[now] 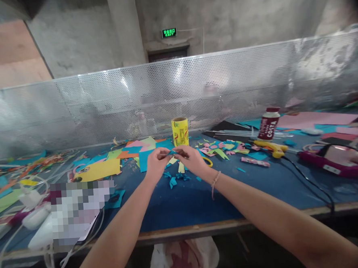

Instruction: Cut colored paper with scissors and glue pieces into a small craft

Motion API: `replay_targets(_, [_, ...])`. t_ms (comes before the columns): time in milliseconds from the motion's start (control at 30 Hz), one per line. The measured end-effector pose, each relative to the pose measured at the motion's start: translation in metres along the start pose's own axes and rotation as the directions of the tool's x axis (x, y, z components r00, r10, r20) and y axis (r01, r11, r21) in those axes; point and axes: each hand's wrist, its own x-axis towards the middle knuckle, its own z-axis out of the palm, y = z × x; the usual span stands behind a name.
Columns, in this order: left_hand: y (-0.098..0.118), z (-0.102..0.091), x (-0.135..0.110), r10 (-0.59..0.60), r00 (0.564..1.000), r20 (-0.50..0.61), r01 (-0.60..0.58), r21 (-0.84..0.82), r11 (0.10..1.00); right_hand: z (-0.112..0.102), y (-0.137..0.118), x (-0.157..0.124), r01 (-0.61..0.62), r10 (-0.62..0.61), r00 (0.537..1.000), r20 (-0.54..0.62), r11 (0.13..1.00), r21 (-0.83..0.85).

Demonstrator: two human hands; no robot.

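Head view: one scrap of blue paper, small, held in the air just above the blue table, in front of a yellow roll. Handling, by judgement: very light, thin, soft enough to crease or tear, not slippery; best taken at its edges by fingertip pinches, one at each end, with light pressure. Left hand: fingers curled in, thumb and forefinger closed on the scrap's left end, forearm reaching in from lower left. Right hand: likewise closed on the right end, a bead bracelet at the wrist, forearm entering from lower right. Beneath the hands: loose blue offcuts on the table. To the left: yellow sheet among coloured paper. To the right: brown bottle, yellow glue gun with black cord. Behind: perforated metal screen
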Motion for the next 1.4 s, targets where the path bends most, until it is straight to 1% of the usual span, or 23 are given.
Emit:
replay_targets(133, [-0.001,0.0,0.0,0.014,1.0,-0.004,-0.014,-0.092,0.996,0.0,-0.001,0.0,-0.009,0.009,1.0,-0.03,1.0,0.015])
replay_targets(200, [-0.001,0.001,0.0,0.016,1.0,-0.022,-0.018,-0.103,0.994,0.0,-0.002,0.0,-0.018,0.02,0.999,-0.03,0.999,0.045])
replay_targets(300, [-0.002,0.0,0.0,0.002,1.0,-0.023,-0.004,-0.085,0.996,0.0,-0.003,0.0,-0.016,0.018,0.999,-0.028,0.998,0.065])
replay_targets(433, [-0.001,0.0,-0.001,-0.007,1.0,0.016,0.008,-0.072,0.997,0.0,-0.002,-0.001,-0.018,0.019,0.999,-0.026,0.999,0.048])
replay_targets(633, [0.003,-0.003,-0.001,0.014,0.999,0.052,-0.013,-0.012,1.0,0.003,0.002,-0.002,-0.072,0.075,0.997,-0.029,0.992,0.106])
replay_targets(733, [0.004,-0.004,0.001,-0.02,0.997,0.08,0.023,-0.037,0.999,0.002,0.002,-0.002,-0.076,0.078,0.996,-0.03,0.994,0.078])
replay_targets(833, [0.002,-0.003,0.002,-0.054,0.993,0.109,0.064,-0.097,0.993,0.001,0.002,-0.002,-0.047,0.048,0.998,-0.037,0.999,0.027])
replay_targets(933, [0.001,-0.003,0.001,-0.056,0.992,0.111,0.073,-0.151,0.986,0.0,0.001,-0.001,-0.018,0.016,0.998,-0.058,0.999,-0.031])
replay_targets(1033, [0.001,-0.002,0.001,-0.046,0.993,0.107,0.059,-0.125,0.99,-0.001,0.0,-0.001,0.0,-0.005,0.998,-0.07,0.998,-0.067])
replay_targets(1200, [0.003,-0.003,0.0,-0.025,0.996,0.088,0.034,-0.105,0.994,-0.003,-0.004,0.0,0.039,-0.041,0.999,-0.029,0.997,-0.069])
replay_targets(1300, [0.005,-0.003,0.0,-0.035,0.995,0.09,0.043,-0.093,0.995,-0.007,-0.005,0.001,0.063,-0.067,0.997,-0.028,0.989,-0.134])
replay_targets(1400, [0.005,-0.002,0.0,-0.048,0.995,0.088,0.056,-0.092,0.994,-0.01,-0.005,0.004,0.099,-0.099,0.995,0.013,0.976,-0.192])
